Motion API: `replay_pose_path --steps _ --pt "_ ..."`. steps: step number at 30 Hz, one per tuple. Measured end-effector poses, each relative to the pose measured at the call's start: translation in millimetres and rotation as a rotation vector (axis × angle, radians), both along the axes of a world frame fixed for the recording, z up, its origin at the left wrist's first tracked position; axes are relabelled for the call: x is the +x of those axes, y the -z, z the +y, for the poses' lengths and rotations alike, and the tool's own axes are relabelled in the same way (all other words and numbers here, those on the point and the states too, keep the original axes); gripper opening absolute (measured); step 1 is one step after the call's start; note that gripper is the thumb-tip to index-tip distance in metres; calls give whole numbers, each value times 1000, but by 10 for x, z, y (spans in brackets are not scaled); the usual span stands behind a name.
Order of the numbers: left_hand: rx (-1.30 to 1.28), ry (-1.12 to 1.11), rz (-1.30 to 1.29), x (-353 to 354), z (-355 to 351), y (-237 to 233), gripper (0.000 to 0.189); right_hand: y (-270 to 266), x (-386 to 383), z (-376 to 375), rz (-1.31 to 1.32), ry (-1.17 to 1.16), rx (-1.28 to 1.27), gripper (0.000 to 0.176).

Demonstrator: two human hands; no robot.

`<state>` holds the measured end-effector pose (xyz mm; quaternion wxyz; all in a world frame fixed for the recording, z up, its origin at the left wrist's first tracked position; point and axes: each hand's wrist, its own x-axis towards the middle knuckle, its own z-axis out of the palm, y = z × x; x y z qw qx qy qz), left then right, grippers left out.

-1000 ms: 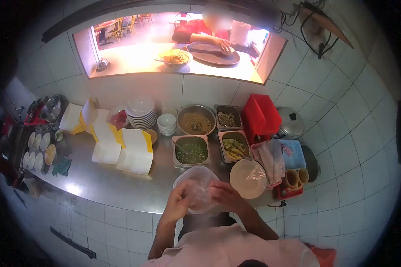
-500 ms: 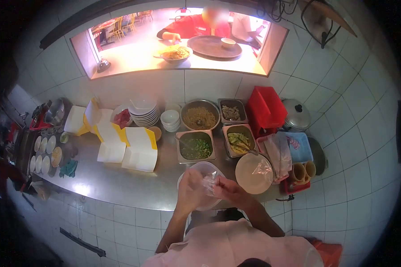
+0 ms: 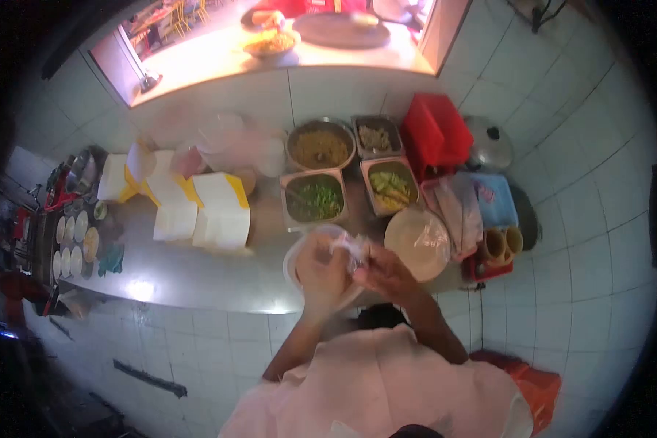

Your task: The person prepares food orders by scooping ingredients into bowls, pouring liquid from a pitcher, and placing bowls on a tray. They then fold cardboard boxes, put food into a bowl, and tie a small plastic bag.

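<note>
Your left hand (image 3: 320, 269) and right hand (image 3: 384, 274) both pinch the clear plastic bag (image 3: 352, 245), seemingly spreading its mouth; next likely needs 2 opposed pulls

A working restaurant kitchen, seen from above. A long steel surface (image 3: 197, 281) ran along white tiled walls (image 3: 562, 146). It carried metal pans of chopped greens (image 3: 314, 198) and other cooked food (image 3: 320, 148), flat takeaway boxes (image 3: 219, 215) and rows of small dishes (image 3: 71, 241). Above it, a serving hatch (image 3: 197, 64) opened onto a bright dining room with yellow chairs (image 3: 169, 10). A bowl of noodles (image 3: 270, 44) stood on its ledge.
</note>
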<state>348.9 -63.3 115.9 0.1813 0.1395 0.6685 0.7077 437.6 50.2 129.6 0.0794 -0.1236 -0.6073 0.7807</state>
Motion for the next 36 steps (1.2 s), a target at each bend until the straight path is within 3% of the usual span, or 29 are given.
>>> replay_pose_path --steps 1,2,4,5,8,10,12,16,17,18,20,22,23,25,28,33,36 --pt "75 -85 58 22 46 -52 10 -22 -13 8 149 -85 121 26" --pt "154 -169 121 60 82 -91 11 8 -30 46 130 -76 97 26" --pt "132 -138 193 169 139 -170 16 74 -35 138 163 210 236 18" --pt "141 -116 287 207 167 -184 20 80 -46 153 154 227 228 18" --pt "71 -2 322 345 147 -152 22 79 -79 144 98 648 501 20" --pt "62 62 334 363 202 -110 22 106 -6 180 89 683 573 19" --pt "169 -124 442 299 298 -5 21 76 134 152 68 600 631 14" --pt "68 115 194 451 388 -175 17 123 348 184 -17 433 681 16" --pt "62 127 183 474 366 -117 17 214 404 267 -80 499 522 19" --pt "107 260 -59 467 336 -21 17 268 454 358 -130 559 370 23" --pt "209 434 -437 511 323 116 17 290 589 469 -157 505 470 25" --pt "290 417 -476 672 397 166 18 349 703 537 -98 483 611 26" --pt "372 402 -509 745 473 195 19 361 754 576 -34 476 535 26" --pt "411 390 -490 848 629 300 20 279 960 770 -114 369 527 22" --pt "171 264 -290 1177 1000 356 20 490 1167 1157 -69 471 554 18" --pt "99 276 -310 1703 1777 341 19 606 1766 1910 -140 423 430 16" --pt "24 279 -97 2016 2169 359 22 544 2119 2278 -98 407 491 15"
